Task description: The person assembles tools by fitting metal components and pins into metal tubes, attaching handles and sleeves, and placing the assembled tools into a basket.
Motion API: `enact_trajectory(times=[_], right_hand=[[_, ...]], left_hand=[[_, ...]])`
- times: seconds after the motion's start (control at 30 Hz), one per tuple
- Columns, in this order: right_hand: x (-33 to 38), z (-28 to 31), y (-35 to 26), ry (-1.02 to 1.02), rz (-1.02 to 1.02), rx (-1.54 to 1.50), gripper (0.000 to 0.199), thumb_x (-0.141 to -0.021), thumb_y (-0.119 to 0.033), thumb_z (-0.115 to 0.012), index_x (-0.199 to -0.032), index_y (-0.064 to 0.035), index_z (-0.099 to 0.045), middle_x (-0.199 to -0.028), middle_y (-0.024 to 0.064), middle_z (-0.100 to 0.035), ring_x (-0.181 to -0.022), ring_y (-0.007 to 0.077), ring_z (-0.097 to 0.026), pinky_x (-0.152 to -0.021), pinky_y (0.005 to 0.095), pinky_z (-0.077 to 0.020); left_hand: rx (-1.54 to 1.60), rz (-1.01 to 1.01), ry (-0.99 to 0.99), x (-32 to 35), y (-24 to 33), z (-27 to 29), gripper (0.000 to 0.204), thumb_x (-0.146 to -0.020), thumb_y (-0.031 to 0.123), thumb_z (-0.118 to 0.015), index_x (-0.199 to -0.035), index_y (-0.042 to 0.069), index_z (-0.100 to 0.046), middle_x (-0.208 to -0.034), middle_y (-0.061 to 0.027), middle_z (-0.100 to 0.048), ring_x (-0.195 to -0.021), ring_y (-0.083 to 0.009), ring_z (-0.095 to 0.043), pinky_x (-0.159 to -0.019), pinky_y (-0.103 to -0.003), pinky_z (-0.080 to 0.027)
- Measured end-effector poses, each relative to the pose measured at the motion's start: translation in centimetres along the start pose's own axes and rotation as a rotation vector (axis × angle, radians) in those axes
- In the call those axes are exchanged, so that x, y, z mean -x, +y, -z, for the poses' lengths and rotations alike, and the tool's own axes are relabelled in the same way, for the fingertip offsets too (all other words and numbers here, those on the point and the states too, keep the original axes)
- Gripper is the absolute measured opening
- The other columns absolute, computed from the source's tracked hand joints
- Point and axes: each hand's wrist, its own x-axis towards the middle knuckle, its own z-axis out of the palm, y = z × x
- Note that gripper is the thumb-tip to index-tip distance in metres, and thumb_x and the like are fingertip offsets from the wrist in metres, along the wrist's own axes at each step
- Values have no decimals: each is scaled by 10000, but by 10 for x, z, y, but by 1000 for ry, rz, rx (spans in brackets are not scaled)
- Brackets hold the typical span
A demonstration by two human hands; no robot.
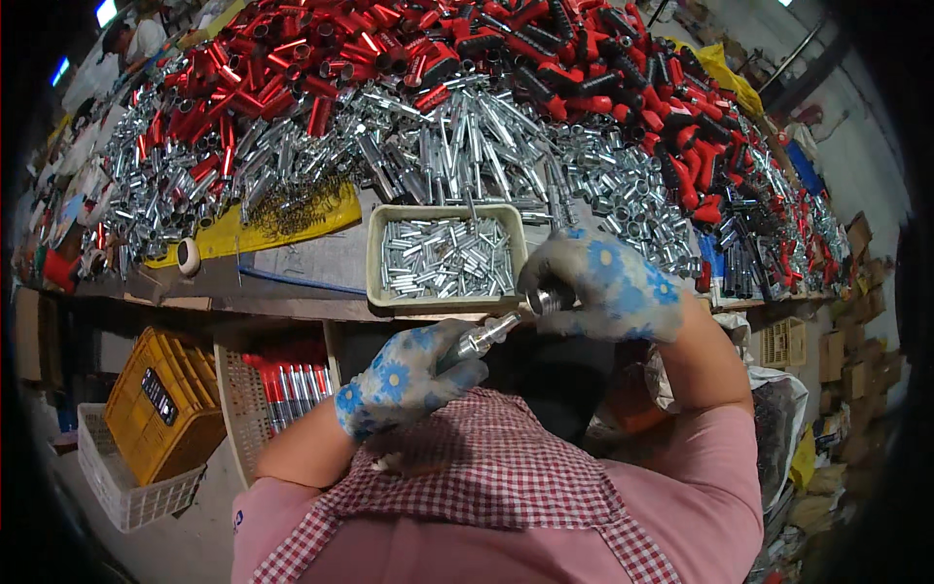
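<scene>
My left hand (404, 375), in a white glove with blue flowers, is closed around a shiny stepped metal shaft (486, 336). The shaft tilts up and to the right, its tip pointing at my other hand. Similarly gloved, my right hand (608, 287) grips a short silver metal sleeve (552, 298) between thumb and fingers. Sleeve and shaft tip are close together; whether they touch, I cannot tell. Just beyond my hands stands a cream plastic tray (374, 258) holding many small silver metal pins (448, 258).
Piles of red tubes (282, 73), red-and-black handles (584, 68) and silver metal parts (467, 146) cover the bench. Small dark springs (302, 209) lie on a yellow sheet (233, 234). Lower left are a yellow crate (161, 409), a white basket (126, 487) and a bin (238, 409) of red-and-silver tools.
</scene>
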Motion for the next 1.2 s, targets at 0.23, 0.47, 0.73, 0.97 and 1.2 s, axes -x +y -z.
enact_trajectory(times=[0.23, 0.47, 0.73, 0.97, 1.2], right_hand=[[3, -47, -28, -166, 372, -152, 431, -836, -268, -693, -1218, -90, -604, -1130, 170, -609, -1019, 340, -605, -855, 407, -498], [16, -35, -41, 262, 343, -24, 803, -707, -345, -773, -1345, 17, -446, -1141, 275, -601, -968, 431, -619, -820, 480, -499], [25, -31, -20, 235, 222, -93, 663, -796, -374, -714, -1286, 29, -524, -765, 159, -656, -716, 362, -651, -664, 421, -511], [21, -34, -25, 142, 209, -130, 554, -823, -312, -660, -1250, 22, -550, -877, 179, -660, -839, 353, -649, -756, 413, -501], [20, -37, -17, 448, 553, 21, 502, -830, -287, -690, -1228, -6, -567, -1015, 194, -672, -877, 353, -668, -730, 422, -527]], left_hand=[[82, -78, -70, 8, -10, -18, 442, -861, 302, -660, -1197, 30, -567, -984, -192, -663, -906, -339, -655, -786, -397, -511], [-6, -72, -22, 23, -1, -12, 423, -844, 280, -679, -1167, 24, -585, -996, -188, -664, -903, -349, -652, -795, -394, -513], [0, -106, 61, 24, -7, -14, 423, -819, 251, -708, -1146, 12, -588, -991, -217, -658, -886, -360, -657, -768, -412, -521], [-38, -208, 13, 19, -9, -17, 417, -831, 234, -693, -1168, 18, -579, -976, -186, -663, -891, -353, -653, -781, -399, -515], [-138, -172, 23, 18, -8, -13, 432, -835, 263, -679, -1179, 20, -583, -967, -182, -662, -893, -335, -650, -795, -395, -505]])
